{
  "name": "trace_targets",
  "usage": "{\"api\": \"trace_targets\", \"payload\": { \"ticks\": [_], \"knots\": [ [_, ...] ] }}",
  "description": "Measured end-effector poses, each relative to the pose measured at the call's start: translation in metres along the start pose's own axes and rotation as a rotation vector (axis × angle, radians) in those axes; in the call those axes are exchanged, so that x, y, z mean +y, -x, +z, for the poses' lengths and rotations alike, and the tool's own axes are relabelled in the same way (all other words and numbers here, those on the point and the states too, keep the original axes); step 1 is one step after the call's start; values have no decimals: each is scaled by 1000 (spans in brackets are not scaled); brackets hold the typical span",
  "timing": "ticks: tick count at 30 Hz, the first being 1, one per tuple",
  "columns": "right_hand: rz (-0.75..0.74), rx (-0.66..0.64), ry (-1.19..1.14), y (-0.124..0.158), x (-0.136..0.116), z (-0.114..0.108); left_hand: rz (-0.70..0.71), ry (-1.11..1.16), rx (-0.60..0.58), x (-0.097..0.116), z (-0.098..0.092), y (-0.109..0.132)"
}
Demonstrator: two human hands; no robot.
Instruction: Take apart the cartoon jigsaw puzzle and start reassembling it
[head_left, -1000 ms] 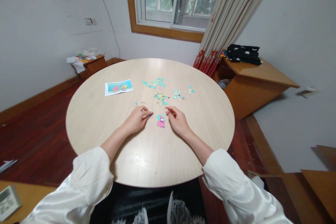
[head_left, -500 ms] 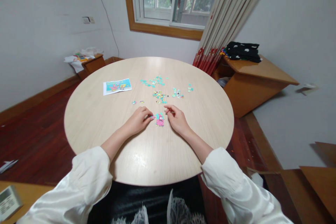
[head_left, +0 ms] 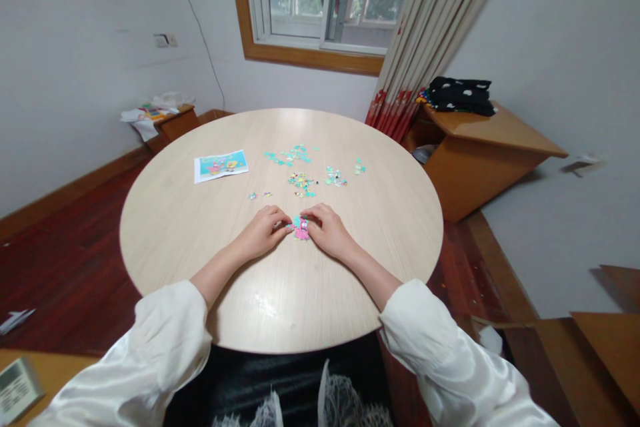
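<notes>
A small joined patch of pink and turquoise jigsaw puzzle (head_left: 301, 232) lies flat on the round table (head_left: 260, 300), between my two hands. From its left side, my left hand (head_left: 265, 231) pinches a small pink puzzle piece (head_left: 291, 225) against the patch's edge. My right hand (head_left: 327, 230) rests at the right side, thumb and fingers closed on the patch and covering part of it. Just beyond the hands is a heap of yellow and turquoise puzzle pieces (head_left: 301, 180).
Turquoise pieces (head_left: 293, 155) lie farther back, with more loose pieces (head_left: 336, 177) to the right. A printed reference picture (head_left: 221, 166) is at the left. Two small clusters sit before it. A wooden cabinet (head_left: 490, 153) bearing dark folded cloth stands beyond the table's right edge.
My right hand has moved left and closed onto the right side of the puzzle patch. My left hand stays at the left edge with its piece. The view has shifted slightly.
</notes>
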State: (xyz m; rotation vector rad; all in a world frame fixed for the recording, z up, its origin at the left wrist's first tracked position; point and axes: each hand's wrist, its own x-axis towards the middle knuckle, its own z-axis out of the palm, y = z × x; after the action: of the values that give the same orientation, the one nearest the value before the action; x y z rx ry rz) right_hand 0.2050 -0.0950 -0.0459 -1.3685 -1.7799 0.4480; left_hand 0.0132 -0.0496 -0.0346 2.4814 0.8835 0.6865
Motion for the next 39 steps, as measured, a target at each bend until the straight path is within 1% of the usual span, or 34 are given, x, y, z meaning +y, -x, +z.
{"api": "trace_targets", "payload": {
  "ticks": [5, 11, 16, 20, 24, 26, 28, 30, 32, 35, 37, 39],
  "knots": [
    [-30, -35, 47, 0, -1, 0, 5, -7, -2, 2, 0, 0],
    [-37, -51, 39, 1, -3, -2, -52, -11, 13, 3, 3, -1],
    [-109, -81, 35, 4, -5, -3, -89, 6, 28, 3, 5, -3],
    [-118, -84, 46, 3, -3, -2, -108, 29, 35, 4, 6, -4],
    [-112, -98, 62, 3, -3, -2, -139, 90, 104, 4, 4, -3],
    [-109, -106, 63, 3, -4, -3, -129, 76, 118, 3, 3, -1],
    [-101, -93, 54, 4, -4, -3, -89, 37, 95, 4, 2, 0],
    [-67, -45, 44, 4, -5, -4, -57, 18, 78, 5, 2, 1],
    [-19, -1, 51, 4, -5, -4, -55, 25, 80, 6, 3, 2],
    [7, -14, 84, 4, -4, -4, -111, 32, 155, 2, 1, 0],
    [3, -34, 97, 4, -3, -4, -173, -13, 246, -8, -3, -4],
    [3, -37, 101, 4, -3, -3, -242, -109, 315, -22, -9, -9]
  ]
}}
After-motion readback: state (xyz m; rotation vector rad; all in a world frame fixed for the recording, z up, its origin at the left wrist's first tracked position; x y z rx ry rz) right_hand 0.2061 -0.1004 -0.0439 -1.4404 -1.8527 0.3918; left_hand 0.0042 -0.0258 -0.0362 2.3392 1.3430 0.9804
